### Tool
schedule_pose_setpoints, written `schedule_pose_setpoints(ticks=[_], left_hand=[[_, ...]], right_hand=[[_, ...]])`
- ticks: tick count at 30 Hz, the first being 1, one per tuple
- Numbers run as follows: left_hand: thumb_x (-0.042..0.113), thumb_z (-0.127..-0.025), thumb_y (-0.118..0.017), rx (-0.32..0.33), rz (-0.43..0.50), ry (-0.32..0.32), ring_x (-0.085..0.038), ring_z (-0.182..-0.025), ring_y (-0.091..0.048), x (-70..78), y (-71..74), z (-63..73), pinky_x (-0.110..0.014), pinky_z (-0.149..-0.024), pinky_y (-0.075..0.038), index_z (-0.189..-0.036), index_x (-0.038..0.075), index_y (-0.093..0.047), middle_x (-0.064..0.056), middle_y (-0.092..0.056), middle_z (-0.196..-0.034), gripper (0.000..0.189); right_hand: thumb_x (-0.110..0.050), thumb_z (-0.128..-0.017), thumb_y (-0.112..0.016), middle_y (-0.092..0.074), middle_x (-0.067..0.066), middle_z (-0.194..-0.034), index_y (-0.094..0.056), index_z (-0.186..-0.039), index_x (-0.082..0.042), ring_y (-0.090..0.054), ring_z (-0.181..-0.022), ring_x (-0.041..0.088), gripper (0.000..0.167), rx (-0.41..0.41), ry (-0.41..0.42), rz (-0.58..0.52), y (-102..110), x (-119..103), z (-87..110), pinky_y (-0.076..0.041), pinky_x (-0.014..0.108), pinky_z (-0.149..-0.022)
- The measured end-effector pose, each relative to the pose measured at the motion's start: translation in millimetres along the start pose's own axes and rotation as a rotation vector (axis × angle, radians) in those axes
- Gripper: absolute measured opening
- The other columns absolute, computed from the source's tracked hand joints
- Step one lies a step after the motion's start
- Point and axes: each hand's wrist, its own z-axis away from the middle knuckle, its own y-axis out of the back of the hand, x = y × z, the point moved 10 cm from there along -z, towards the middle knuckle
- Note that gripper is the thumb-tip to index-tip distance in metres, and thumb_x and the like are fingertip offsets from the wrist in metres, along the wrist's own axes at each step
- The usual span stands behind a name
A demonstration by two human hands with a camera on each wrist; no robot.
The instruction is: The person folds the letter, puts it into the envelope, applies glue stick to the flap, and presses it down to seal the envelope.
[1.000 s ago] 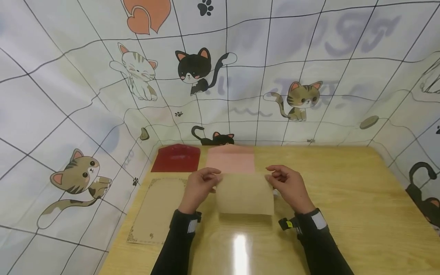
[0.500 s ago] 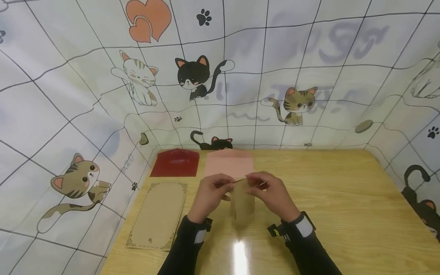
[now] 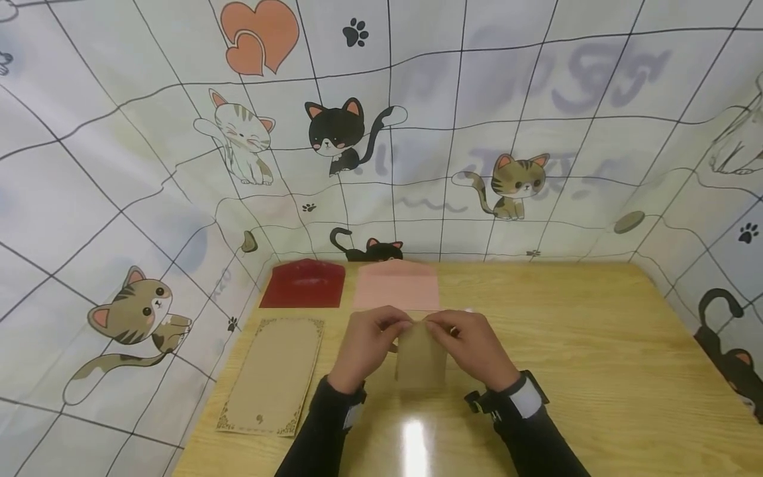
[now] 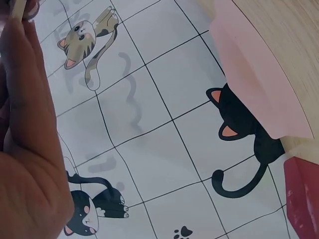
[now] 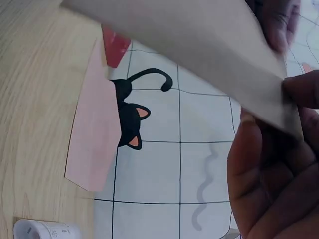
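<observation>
A folded sheet of tan paper (image 3: 420,361) hangs between both hands over the table, its top edge at the fingertips. My left hand (image 3: 366,341) pinches its upper left corner between thumb and fingers. On the other side, my right hand (image 3: 477,344) pinches the upper right corner. In the right wrist view the folded paper (image 5: 199,50) slants across the top, with the right thumb and fingers on its edge. Only a sliver of paper edge (image 4: 19,9) shows in the left wrist view, above the left hand (image 4: 30,124).
A bordered tan letter sheet (image 3: 273,374) lies left of the hands. Behind them are a red envelope (image 3: 305,283) and a pink envelope (image 3: 396,286), flaps toward the cat-print backdrop (image 3: 429,86). A small white cylinder (image 5: 47,230) stands on the wooden table (image 3: 596,358) near the pink envelope.
The hands have come together from the sheet's two sides, and the tan paper has gone from spread wide to folded narrow. Its upper corners now meet near the fingertips.
</observation>
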Motion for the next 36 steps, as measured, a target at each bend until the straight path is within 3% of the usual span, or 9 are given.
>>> schedule_pose_setpoints(ticks=[7,11,14,17,19,22,25,31,36], left_hand=[[0.006,-0.105,-0.08,0.088,0.229,0.084,-0.005,-0.092,-0.074,-15.9,16.6,0.3,-0.03,-0.067,-0.069,-0.109,0.007,-0.086,-0.014,-0.081,-0.107,0.008],[0.005,-0.107,-0.076,0.053,0.355,0.155,-0.013,-0.098,-0.073,-26.6,11.9,1.0,-0.035,-0.073,-0.071,-0.114,-0.001,-0.081,-0.015,-0.076,-0.108,0.011],[0.013,-0.11,-0.075,-0.052,0.18,0.162,-0.017,-0.099,-0.075,-27.0,2.3,3.5,-0.035,-0.081,-0.071,-0.112,0.004,-0.081,-0.008,-0.078,-0.106,0.01],[0.025,-0.11,-0.077,-0.126,-0.104,0.07,-0.02,-0.105,-0.08,-16.4,-6.3,5.2,-0.036,-0.09,-0.069,-0.117,0.014,-0.083,-0.002,-0.084,-0.112,0.014],[0.029,-0.109,-0.078,-0.109,-0.226,-0.009,-0.018,-0.106,-0.081,-5.4,-9.0,4.9,-0.035,-0.09,-0.066,-0.118,0.019,-0.085,0.002,-0.086,-0.113,0.015],[0.025,-0.108,-0.079,-0.04,-0.237,-0.09,-0.017,-0.103,-0.082,8.9,-7.2,3.3,-0.033,-0.089,-0.066,-0.116,0.017,-0.086,0.001,-0.087,-0.111,0.014],[0.02,-0.105,-0.081,0.04,-0.215,-0.108,-0.014,-0.094,-0.08,12.9,3.5,1.4,-0.029,-0.084,-0.063,-0.104,0.018,-0.088,0.002,-0.087,-0.1,0.007],[0.017,-0.103,-0.084,0.166,-0.121,-0.041,-0.018,-0.095,-0.08,3.5,36.4,-0.9,-0.03,-0.084,-0.063,-0.102,0.017,-0.09,0.0,-0.087,-0.099,0.006],[0.017,-0.103,-0.084,0.194,-0.111,0.016,-0.017,-0.096,-0.078,-11.2,50.2,-2.3,-0.028,-0.085,-0.062,-0.104,0.016,-0.091,-0.002,-0.087,-0.102,0.007]], right_hand=[[-0.02,-0.114,-0.07,-0.086,0.002,-0.109,-0.086,-0.124,-0.013,-0.077,-0.096,0.008,0.02,0.007,-0.12,-0.136,14,15,7.0,-0.064,0.03,-0.087],[-0.02,-0.115,-0.069,-0.084,0.004,-0.105,-0.086,-0.123,-0.011,-0.071,-0.09,0.005,0.021,0.032,-0.138,-0.179,14,16,8.2,-0.061,0.027,-0.082],[-0.019,-0.114,-0.07,-0.084,0.001,-0.102,-0.087,-0.121,-0.013,-0.064,-0.082,0.001,0.019,0.043,-0.089,-0.109,13,10,6.3,-0.057,0.025,-0.075],[-0.016,-0.113,-0.07,-0.079,-0.005,-0.094,-0.087,-0.114,-0.017,-0.056,-0.074,-0.001,0.017,0.002,-0.007,-0.016,6,1,3.7,-0.052,0.024,-0.069],[-0.015,-0.113,-0.071,-0.077,-0.009,-0.092,-0.087,-0.111,-0.02,-0.053,-0.072,-0.003,0.017,-0.041,0.042,0.023,-1,-3,2.4,-0.05,0.023,-0.068],[-0.014,-0.112,-0.071,-0.077,-0.01,-0.091,-0.086,-0.109,-0.022,-0.051,-0.07,-0.003,0.018,-0.094,0.075,0.045,-9,-8,1.6,-0.047,0.023,-0.066],[-0.013,-0.111,-0.072,-0.08,-0.011,-0.094,-0.087,-0.11,-0.023,-0.053,-0.071,-0.003,0.018,-0.101,0.063,0.072,-6,-7,2.1,-0.048,0.022,-0.067],[-0.014,-0.11,-0.074,-0.082,-0.013,-0.099,-0.089,-0.111,-0.025,-0.056,-0.076,-0.005,0.018,-0.086,0.042,0.128,12,-1,5.2,-0.053,0.023,-0.072],[-0.019,-0.111,-0.074,-0.086,-0.009,-0.107,-0.089,-0.115,-0.024,-0.063,-0.084,-0.007,0.016,-0.099,0.02,0.148,22,7,7.3,-0.058,0.025,-0.075]])
